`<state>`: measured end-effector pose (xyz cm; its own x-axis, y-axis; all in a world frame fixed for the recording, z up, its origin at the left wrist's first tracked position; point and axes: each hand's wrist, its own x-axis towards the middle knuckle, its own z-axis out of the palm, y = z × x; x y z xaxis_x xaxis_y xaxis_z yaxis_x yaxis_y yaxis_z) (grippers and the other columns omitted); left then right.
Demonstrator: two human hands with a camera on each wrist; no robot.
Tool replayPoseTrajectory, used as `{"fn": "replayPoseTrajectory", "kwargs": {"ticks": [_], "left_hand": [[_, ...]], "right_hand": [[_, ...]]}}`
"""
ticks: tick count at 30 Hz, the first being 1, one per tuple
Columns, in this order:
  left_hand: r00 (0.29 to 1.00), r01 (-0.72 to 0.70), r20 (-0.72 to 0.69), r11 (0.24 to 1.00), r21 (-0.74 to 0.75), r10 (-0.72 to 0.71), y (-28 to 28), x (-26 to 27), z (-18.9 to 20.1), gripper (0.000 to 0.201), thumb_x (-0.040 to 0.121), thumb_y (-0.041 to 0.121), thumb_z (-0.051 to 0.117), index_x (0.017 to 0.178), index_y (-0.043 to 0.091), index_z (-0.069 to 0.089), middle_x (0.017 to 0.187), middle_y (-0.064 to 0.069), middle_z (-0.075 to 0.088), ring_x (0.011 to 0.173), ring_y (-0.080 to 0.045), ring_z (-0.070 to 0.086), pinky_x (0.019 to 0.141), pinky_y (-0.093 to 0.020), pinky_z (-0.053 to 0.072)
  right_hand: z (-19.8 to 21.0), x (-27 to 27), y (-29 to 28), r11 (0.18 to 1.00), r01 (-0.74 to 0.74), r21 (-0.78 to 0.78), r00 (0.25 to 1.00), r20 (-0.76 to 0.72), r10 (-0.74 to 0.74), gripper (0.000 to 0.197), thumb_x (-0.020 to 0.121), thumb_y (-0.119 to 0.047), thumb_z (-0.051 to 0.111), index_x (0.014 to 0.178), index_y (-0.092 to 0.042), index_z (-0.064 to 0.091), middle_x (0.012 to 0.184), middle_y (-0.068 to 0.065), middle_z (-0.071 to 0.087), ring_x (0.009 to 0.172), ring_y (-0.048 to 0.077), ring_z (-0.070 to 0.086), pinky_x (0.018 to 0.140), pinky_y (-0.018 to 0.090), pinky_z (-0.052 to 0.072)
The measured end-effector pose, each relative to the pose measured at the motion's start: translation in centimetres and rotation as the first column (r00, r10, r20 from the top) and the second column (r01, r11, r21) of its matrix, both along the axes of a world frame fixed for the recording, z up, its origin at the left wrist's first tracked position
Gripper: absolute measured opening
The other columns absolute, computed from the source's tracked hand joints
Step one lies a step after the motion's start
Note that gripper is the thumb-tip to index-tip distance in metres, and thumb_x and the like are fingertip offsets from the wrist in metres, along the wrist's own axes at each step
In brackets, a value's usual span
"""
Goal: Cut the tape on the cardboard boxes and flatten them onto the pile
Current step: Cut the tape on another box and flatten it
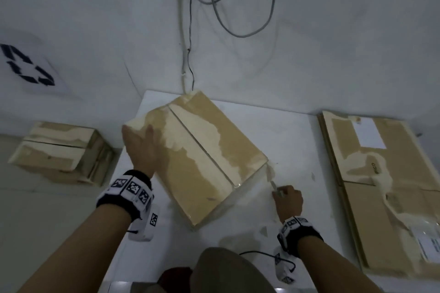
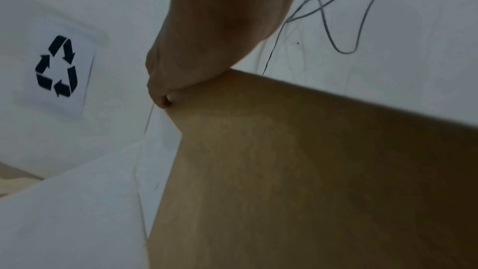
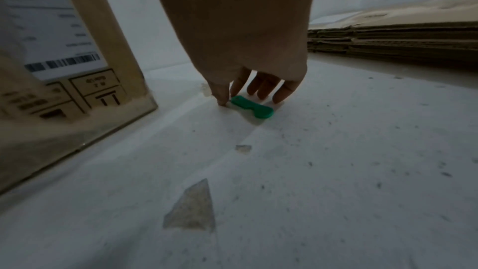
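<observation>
Under right hand (image 3: pixel 240 34) fingers (image 3: pixel 282 93), green cutter (image 3: pixel 254 107) lying flat on white counter (image 3: pixel 323 161); thumb and fingertips lowered around it, loosely spread, touching or nearly so, grasp not closed. Just left of those fingers, taped cardboard box (image 1: pixel 202 154) standing on counter, tape seam up. Left hand (image 1: pixel 140 147) flat on box's far-left corner, fingers straight, pressing. Right of right-hand fingers, well apart, pile of flattened boxes (image 1: pixel 385 185). Beyond left fingers, off counter, another box (image 1: pixel 62 150).
</observation>
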<state>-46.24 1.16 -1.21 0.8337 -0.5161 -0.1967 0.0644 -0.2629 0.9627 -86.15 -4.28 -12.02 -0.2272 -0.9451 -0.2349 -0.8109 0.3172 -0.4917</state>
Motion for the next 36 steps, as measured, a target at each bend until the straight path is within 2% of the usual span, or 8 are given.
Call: {"fn": "replayPoseTrajectory", "kwargs": {"ticks": [4, 7, 10, 16, 18, 21, 26, 36], "left_hand": [[0.967, -0.019, 0.251, 0.979, 0.201, -0.032, 0.0, -0.9, 0.6, 0.079, 0.097, 0.034, 0.053, 0.153, 0.004, 0.007, 0.161, -0.014, -0.003, 0.148, -0.029, 0.005, 0.118, -0.040, 0.013], [0.889, -0.024, 0.441, 0.949, 0.315, -0.124, -0.2, -0.4, 1.0, 0.077, 0.094, 0.038, 0.052, 0.153, 0.008, 0.014, 0.161, -0.014, 0.000, 0.147, -0.029, 0.005, 0.116, -0.038, 0.012], [0.794, -0.022, 0.575, 0.936, 0.350, -0.197, -1.1, -0.2, 1.7, 0.069, 0.095, 0.033, 0.053, 0.152, 0.010, 0.022, 0.161, -0.013, 0.004, 0.148, -0.028, 0.006, 0.115, -0.041, 0.008], [0.637, 0.152, 0.552, 0.789, 0.595, -0.538, -3.1, -0.1, 2.9, 0.060, 0.101, 0.043, 0.033, 0.154, 0.028, 0.010, 0.162, -0.002, 0.006, 0.149, -0.022, 0.002, 0.116, -0.051, 0.001], [0.583, 0.135, 0.545, 0.733, 0.667, -0.603, -3.1, -0.1, 2.5, 0.057, 0.101, 0.046, 0.025, 0.154, 0.029, 0.010, 0.162, -0.003, 0.006, 0.149, -0.023, 0.003, 0.116, -0.054, -0.002], [0.575, 0.128, 0.553, 0.734, 0.667, -0.603, -2.9, -0.2, 2.3, 0.056, 0.101, 0.045, 0.023, 0.154, 0.028, 0.012, 0.162, -0.004, 0.007, 0.149, -0.024, 0.003, 0.117, -0.053, -0.004], [0.583, 0.137, 0.569, 0.760, 0.635, -0.580, -3.0, -0.1, 2.1, 0.054, 0.102, 0.039, 0.023, 0.154, 0.025, 0.017, 0.162, -0.004, 0.010, 0.149, -0.025, 0.005, 0.117, -0.051, -0.007], [0.616, 0.149, 0.576, 0.798, 0.583, -0.537, -3.2, 0.1, 1.7, 0.050, 0.103, 0.031, 0.024, 0.152, 0.025, 0.024, 0.161, -0.004, 0.016, 0.148, -0.025, 0.009, 0.118, -0.049, -0.006]], "right_hand": [[1.6, -0.2, -0.4, 0.998, -0.054, 0.040, 0.995, 0.088, 0.050, 0.019, 0.095, -0.023, 0.061, 0.101, -0.005, 0.064, 0.096, 0.013, 0.065, 0.082, 0.026, 0.055, 0.078, 0.037, 0.048], [4.5, 0.9, -1.8, 0.984, -0.028, -0.173, 0.964, 0.257, 0.073, 0.012, 0.096, -0.019, 0.061, 0.100, -0.010, 0.056, 0.098, 0.015, 0.067, 0.080, 0.030, 0.065, 0.073, 0.038, 0.050], [9.5, 3.5, -4.7, 0.941, -0.016, -0.338, 0.899, 0.408, 0.161, 0.016, 0.097, -0.022, 0.061, 0.108, -0.013, 0.055, 0.098, 0.013, 0.065, 0.066, 0.023, 0.067, 0.061, 0.042, 0.058], [19.2, 12.8, -8.8, 0.879, -0.281, -0.386, 0.797, 0.417, 0.437, 0.023, 0.093, -0.038, 0.065, 0.098, -0.015, 0.062, 0.090, -0.001, 0.065, 0.067, 0.017, 0.065, 0.046, 0.020, 0.047], [20.0, 16.8, -9.1, 0.852, -0.408, -0.328, 0.749, 0.414, 0.517, 0.025, 0.091, -0.038, 0.068, 0.094, -0.014, 0.063, 0.087, 0.000, 0.065, 0.064, 0.015, 0.063, 0.048, 0.022, 0.047], [18.9, 22.7, -9.0, 0.793, -0.545, -0.273, 0.698, 0.376, 0.609, 0.021, 0.090, -0.036, 0.069, 0.093, -0.016, 0.065, 0.084, 0.002, 0.064, 0.069, 0.015, 0.059, 0.059, 0.031, 0.050], [16.9, 29.4, -8.1, 0.732, -0.634, -0.250, 0.663, 0.311, 0.681, 0.016, 0.090, -0.032, 0.068, 0.093, -0.017, 0.068, 0.087, -0.003, 0.064, 0.081, 0.013, 0.058, 0.070, 0.026, 0.047], [16.5, 31.9, -7.0, 0.686, -0.655, -0.316, 0.659, 0.205, 0.724, 0.009, 0.092, -0.018, 0.063, 0.089, -0.011, 0.067, 0.087, -0.001, 0.067, 0.085, 0.017, 0.061, 0.080, 0.029, 0.049]]}}
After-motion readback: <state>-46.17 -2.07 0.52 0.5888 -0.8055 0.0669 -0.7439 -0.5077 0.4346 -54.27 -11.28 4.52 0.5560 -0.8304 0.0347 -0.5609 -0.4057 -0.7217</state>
